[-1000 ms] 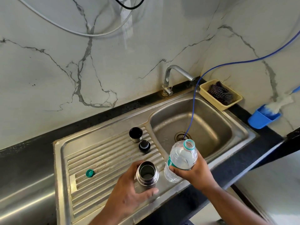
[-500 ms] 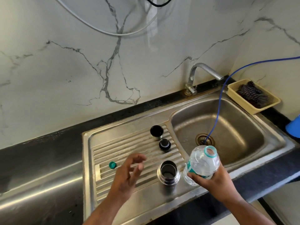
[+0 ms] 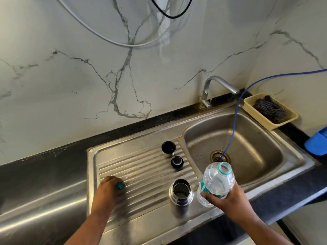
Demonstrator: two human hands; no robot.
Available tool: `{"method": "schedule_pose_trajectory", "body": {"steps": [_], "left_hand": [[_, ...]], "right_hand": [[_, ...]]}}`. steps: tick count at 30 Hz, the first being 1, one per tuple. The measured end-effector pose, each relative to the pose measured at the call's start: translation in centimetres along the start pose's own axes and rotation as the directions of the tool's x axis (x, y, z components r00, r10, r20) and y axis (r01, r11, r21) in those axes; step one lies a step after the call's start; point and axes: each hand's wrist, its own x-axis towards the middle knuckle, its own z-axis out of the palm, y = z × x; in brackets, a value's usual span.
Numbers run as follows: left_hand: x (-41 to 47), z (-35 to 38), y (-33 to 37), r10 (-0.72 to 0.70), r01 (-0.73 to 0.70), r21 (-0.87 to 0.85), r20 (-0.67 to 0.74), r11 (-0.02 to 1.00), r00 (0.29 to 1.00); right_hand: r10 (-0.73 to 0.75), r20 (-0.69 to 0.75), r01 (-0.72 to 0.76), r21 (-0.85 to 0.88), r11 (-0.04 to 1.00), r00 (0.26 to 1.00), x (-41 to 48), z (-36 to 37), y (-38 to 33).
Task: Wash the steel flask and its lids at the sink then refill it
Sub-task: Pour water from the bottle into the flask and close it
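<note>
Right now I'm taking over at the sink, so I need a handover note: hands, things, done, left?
Left hand on the green cap on the drainboard; grip blurred.
Right hand holds the open bottle, tilted.
Flask upright, open, on the drainboard; cup lid and stopper behind it.
Done: lids off.
Left: check flask's level, fit stopper and cup lid, cap bottle.

White marble-look wall panels (image 3: 70, 76) with grey veins meet in a corner behind a black stone surface (image 3: 53, 156). A stainless-steel sink (image 3: 134, 138) with a ribbed drainboard is set into it, with a curved metal tap (image 3: 217, 82) at the back. A thin blue hose (image 3: 235, 124) runs down into the drain. A yellow plastic basket (image 3: 254, 117) sits in the corner. A white cable (image 3: 99, 35) and a black cable (image 3: 169, 15) hang on the wall.
</note>
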Motion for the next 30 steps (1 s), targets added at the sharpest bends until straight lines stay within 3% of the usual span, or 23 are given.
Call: {"method": "schedule_pose_trajectory", "body": {"steps": [4, 8, 10, 13, 15, 17, 19, 26, 30], "left_hand": [[0.1, -0.7, 1.6, -0.073, 0.068, -0.069, -0.084, 0.995, 0.994], [1.0, -2.2, 6.3, -0.115, 0.086, -0.345, -0.063, 0.934, 0.991], [1.2, -3.3, 9.6, -0.076, 0.066, -0.546, 0.004, 0.835, 0.997], [1.7, -5.0, 14.9, -0.071, 0.148, -0.799, 0.131, 0.583, 0.989], [1.8, -6.3, 18.3, -0.044, 0.179, -0.878, 0.178, 0.445, 0.983], [2.1, -7.4, 21.5, -0.019, 0.178, -0.905, 0.185, 0.386, 0.983], [2.3, -8.2, 24.1, 0.015, 0.15, -0.911, 0.169, 0.385, 0.986], [2.0, -9.5, 27.8, 0.197, -0.114, -0.79, 0.009, 0.603, 0.98], [2.0, -9.8, 27.9, 0.273, -0.131, -0.722, 0.083, 0.679, 0.959]], "right_hand": [[0.01, 0.012, -0.01, -0.016, 1.0, 1.0, 0.1, -0.5, -0.3], [0.012, 0.035, -0.011, -0.034, 0.999, 0.999, 1.0, -1.2, -0.6], [-0.017, 0.061, 0.02, -0.047, 0.999, 0.998, 1.7, -1.6, -1.4], [-0.087, 0.085, 0.095, -0.09, 0.991, 0.993, 3.4, -1.7, -2.9], [-0.146, 0.096, 0.158, -0.126, 0.979, 0.985, 4.4, -1.6, -4.4], [-0.19, 0.112, 0.207, -0.169, 0.964, 0.975, 5.7, -1.5, -5.6], [-0.216, 0.136, 0.24, -0.204, 0.949, 0.967, 6.9, -1.3, -6.6], [-0.233, 0.142, 0.264, -0.278, 0.924, 0.962, 9.8, -1.7, -8.0], [-0.221, 0.11, 0.245, -0.302, 0.921, 0.969, 10.4, -1.9, -7.6]]}}
